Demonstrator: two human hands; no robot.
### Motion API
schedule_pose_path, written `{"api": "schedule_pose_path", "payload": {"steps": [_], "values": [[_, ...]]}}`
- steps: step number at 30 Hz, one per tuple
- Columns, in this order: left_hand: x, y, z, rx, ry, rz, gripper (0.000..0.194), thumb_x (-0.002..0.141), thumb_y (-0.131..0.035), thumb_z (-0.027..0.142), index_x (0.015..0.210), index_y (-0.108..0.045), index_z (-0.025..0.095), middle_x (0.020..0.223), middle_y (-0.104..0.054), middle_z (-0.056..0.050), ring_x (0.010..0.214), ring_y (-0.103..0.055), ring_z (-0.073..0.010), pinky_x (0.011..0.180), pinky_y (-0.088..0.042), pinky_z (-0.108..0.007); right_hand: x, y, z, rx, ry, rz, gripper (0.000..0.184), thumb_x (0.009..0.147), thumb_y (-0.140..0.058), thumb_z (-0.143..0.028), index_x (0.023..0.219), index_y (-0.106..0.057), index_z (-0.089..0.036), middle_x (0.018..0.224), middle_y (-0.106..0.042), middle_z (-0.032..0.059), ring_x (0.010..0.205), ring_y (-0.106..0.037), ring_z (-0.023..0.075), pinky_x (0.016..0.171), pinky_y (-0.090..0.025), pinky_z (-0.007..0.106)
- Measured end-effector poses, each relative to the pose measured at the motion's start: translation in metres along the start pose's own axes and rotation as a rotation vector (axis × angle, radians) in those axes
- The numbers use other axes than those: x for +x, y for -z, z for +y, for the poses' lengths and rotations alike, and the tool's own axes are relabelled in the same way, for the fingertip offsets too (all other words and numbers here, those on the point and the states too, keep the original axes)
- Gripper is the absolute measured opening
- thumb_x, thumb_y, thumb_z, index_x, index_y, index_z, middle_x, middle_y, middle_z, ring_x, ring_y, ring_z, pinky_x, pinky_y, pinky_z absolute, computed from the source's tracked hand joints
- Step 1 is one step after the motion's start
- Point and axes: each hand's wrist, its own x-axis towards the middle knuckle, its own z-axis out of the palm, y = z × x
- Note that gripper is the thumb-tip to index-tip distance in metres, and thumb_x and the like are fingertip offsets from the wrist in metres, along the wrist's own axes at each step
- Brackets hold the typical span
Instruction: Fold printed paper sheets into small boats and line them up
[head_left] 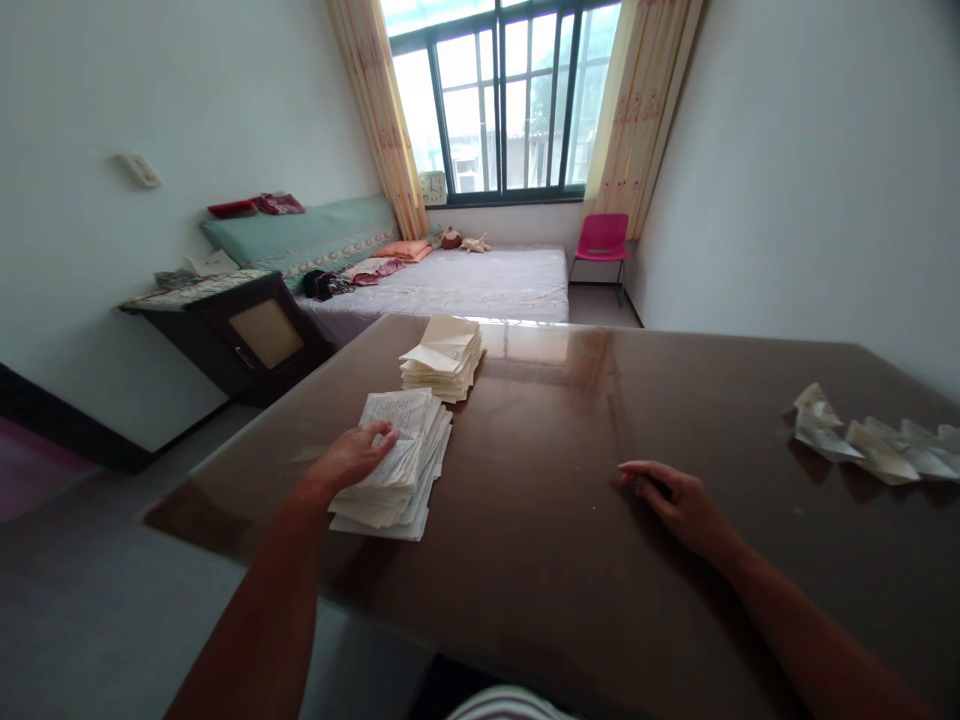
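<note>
A loose stack of thin white paper sheets with writing on the top one [409,468] lay on the glossy brown table [525,520], inside its left edge. Beyond it, nearer the far left corner, stood a squared stack of cream paper sheets with a folded top [444,368], just beside the white stack.

The bare left hand [358,452] rested on the white stack, its fingers curled over the top sheet; whether thumb and finger pinched any paper, I could not tell. The bare right hand [679,505] lay near the middle of the table, fingers loosely bent and apart from the thumb, with nothing visible in it. Towards the right edge ran a row of small folded papers in white and cream [883,457], well apart from both stacks.

A single sheet was probably light and limp — easy to crease or tear, and apt to slide on its neighbours. The uneven margins of the white stack suggested a soft pinch at 1 projecting corner, with 1 flat palm steadying the rest; the whole stack, likely heavier, called for 2 hands along opposite sides.
</note>
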Motion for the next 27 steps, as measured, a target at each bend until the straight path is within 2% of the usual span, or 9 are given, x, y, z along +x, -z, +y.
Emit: {"api": "schedule_pose_path", "payload": {"steps": [2,5,8,11,16,20,22,24,27], "values": [[0.007,0.001,-0.004,-0.001,-0.118,0.003,0.043,0.079,-0.048,0.038,0.117,-0.061,0.025,0.133,-0.056,-0.006,0.118,-0.055,-0.0262,0.102,-0.040,-0.037,0.000,0.000,0.000,0.000,-0.006,-0.007,0.028,0.087,-0.048,-0.033,0.108,-0.064,-0.024,0.093,-0.072,0.0049,0.084,-0.067,0.0208,0.077,-0.052,0.033],[0.023,0.007,-0.008,0.064,-0.240,-0.125,0.057,0.066,-0.055,0.020,0.122,-0.057,0.029,0.137,-0.053,-0.002,0.123,-0.051,-0.0253,0.103,-0.038,-0.036,0.000,0.000,-0.002,0.002,-0.012,-0.012,0.028,0.088,-0.047,-0.033,0.108,-0.064,-0.024,0.092,-0.071,0.0047,0.083,-0.067,0.0200,0.077,-0.052,0.032],[0.041,0.016,-0.005,0.209,-0.279,-0.235,0.055,0.060,-0.055,0.012,0.114,-0.061,0.023,0.123,-0.061,-0.006,0.112,-0.056,-0.0265,0.095,-0.043,-0.036,0.000,0.001,-0.003,0.001,-0.010,-0.015,0.028,0.089,-0.047,-0.035,0.108,-0.064,-0.023,0.092,-0.071,0.0048,0.083,-0.067,0.0195,0.077,-0.051,0.031],[0.057,0.023,0.002,0.319,-0.448,-0.308,0.050,0.057,-0.055,0.008,0.105,-0.062,0.020,0.115,-0.061,-0.006,0.106,-0.053,-0.0244,0.091,-0.041,-0.033,0.000,0.001,-0.003,-0.015,-0.012,-0.016,0.030,0.089,-0.047,-0.035,0.108,-0.065,-0.021,0.092,-0.071,0.0053,0.083,-0.067,0.0194,0.076,-0.051,0.030],[0.067,0.022,0.008,0.446,-0.585,-0.363,0.023,0.057,-0.057,0.006,0.076,-0.063,0.019,0.094,-0.062,-0.004,0.098,-0.051,-0.0239,0.091,-0.036,-0.035,0.000,0.000,-0.006,0.008,-0.006,0.004,0.029,0.087,-0.048,-0.031,0.108,-0.065,-0.021,0.094,-0.072,0.0047,0.084,-0.067,0.0190,0.077,-0.050,0.030],[0.059,0.035,0.011,0.495,-0.573,-0.332,0.029,0.067,-0.053,0.005,0.085,-0.067,0.022,0.081,-0.063,-0.003,0.088,-0.055,-0.0219,0.094,-0.032,-0.041,0.002,0.000,-0.012,0.073,-0.016,0.022,0.027,0.086,-0.049,-0.029,0.103,-0.067,-0.019,0.090,-0.072,0.0048,0.082,-0.066,0.0185,0.077,-0.049,0.030],[0.049,0.050,0.029,0.511,-0.559,-0.228,0.018,0.076,-0.054,0.015,0.081,-0.069,0.023,0.085,-0.064,-0.005,0.092,-0.054,-0.0242,0.095,-0.032,-0.044,0.004,0.001,-0.013,0.129,-0.042,0.038,0.027,0.085,-0.050,-0.029,0.102,-0.067,-0.019,0.088,-0.071,0.0044,0.080,-0.065,0.0177,0.075,-0.049,0.029],[0.032,0.060,0.066,0.402,-0.685,-0.047,0.018,0.081,-0.052,0.021,0.082,-0.070,0.024,0.087,-0.064,-0.004,0.094,-0.054,-0.0234,0.096,-0.034,-0.043,0.006,0.001,-0.013,0.192,-0.081,0.076,0.027,0.084,-0.051,-0.031,0.102,-0.067,-0.018,0.087,-0.071,0.0043,0.075,-0.063,0.0164,0.071,-0.048,0.028],[0.004,0.042,0.143,0.043,-0.952,0.187,0.024,0.081,-0.049,0.014,0.092,-0.068,0.022,0.104,-0.064,-0.005,0.111,-0.050,-0.0212,0.100,-0.036,-0.037,0.012,0.004,-0.017,0.330,-0.171,0.139,0.033,0.085,-0.053,-0.041,0.105,-0.065,-0.017,0.088,-0.069,0.0049,0.066,-0.059,0.0137,0.065,-0.047,0.027]]}}
